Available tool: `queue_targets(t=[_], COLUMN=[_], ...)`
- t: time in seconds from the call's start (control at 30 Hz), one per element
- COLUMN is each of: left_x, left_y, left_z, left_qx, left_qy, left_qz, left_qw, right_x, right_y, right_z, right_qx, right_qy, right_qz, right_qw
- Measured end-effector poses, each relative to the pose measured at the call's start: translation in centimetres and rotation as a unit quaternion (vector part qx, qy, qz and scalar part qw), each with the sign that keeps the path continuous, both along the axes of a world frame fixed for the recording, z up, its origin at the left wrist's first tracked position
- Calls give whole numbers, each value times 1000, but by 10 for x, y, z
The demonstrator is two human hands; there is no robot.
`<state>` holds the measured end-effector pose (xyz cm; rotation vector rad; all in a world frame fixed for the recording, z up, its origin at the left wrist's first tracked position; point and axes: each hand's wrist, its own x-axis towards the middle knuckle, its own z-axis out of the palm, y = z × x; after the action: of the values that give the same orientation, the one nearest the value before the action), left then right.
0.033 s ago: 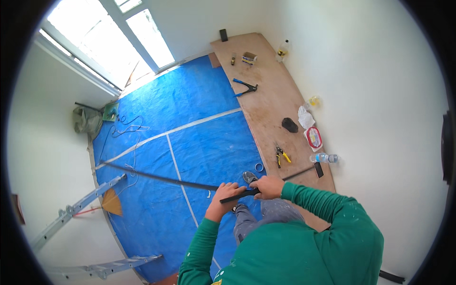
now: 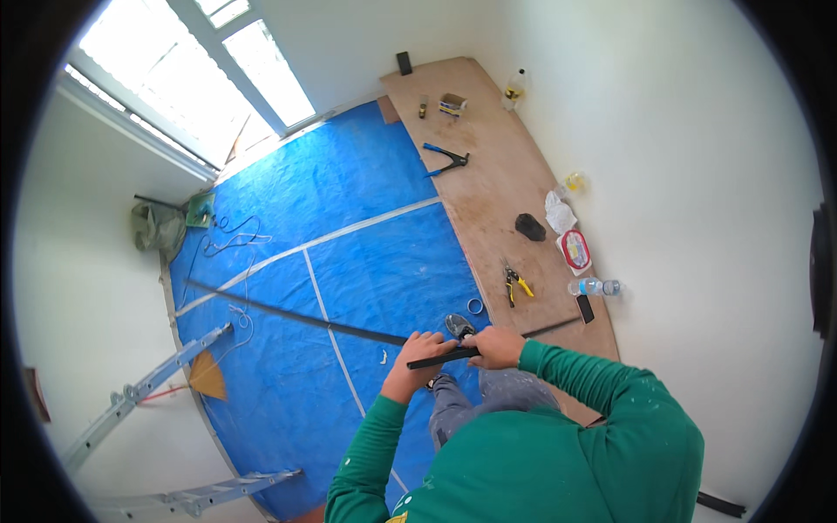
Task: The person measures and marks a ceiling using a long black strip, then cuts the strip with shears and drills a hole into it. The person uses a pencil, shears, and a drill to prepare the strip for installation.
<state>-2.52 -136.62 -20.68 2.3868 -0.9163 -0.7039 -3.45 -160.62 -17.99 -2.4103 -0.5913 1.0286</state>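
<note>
Nothing appears to have moved since the earlier frame, taken at the same instant. Short black bar (image 2: 443,356) sits crosswise at waist height, above a long black strip (image 2: 296,316) lying on the blue tarp (image 2: 349,192). Left hand (image 2: 418,356) is closed around the bar's left end; right hand (image 2: 497,347) is closed over its right end. Risk, as a judgement: the bar could slip and drop onto the shoe (image 2: 458,327), or the strip underfoot could cause a trip.

A small cardboard box (image 2: 452,105) and red-and-white packet (image 2: 575,250) lie on the plywood board (image 2: 497,187).
</note>
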Motion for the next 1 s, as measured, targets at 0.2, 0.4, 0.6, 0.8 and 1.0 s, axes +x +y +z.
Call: queue_targets(t=[0.2, 0.4, 0.6, 0.8, 1.0], left_x=[66, -30, -199, -192, -118], left_y=[-101, -80, 64, 92, 19], left_z=[-59, -175, -193, -163, -176], left_qx=[-133, -45, 253, 261, 133], left_qy=[-141, -36, 339, 281, 301], left_qz=[-15, 250, 205, 345, 458], left_qw=[981, 967, 883, 856, 826], right_x=[-24, 4, 55, 101, 98], right_y=[-108, -187, -240, -267, -290], right_z=[-101, -236, -369, -461, -514], right_qx=[86, 29, -112, -173, -231], right_qy=[0, -51, -77, -11, 56], right_qz=[-324, -526, -598, -599, -616], right_qw=[942, 848, 790, 782, 751])
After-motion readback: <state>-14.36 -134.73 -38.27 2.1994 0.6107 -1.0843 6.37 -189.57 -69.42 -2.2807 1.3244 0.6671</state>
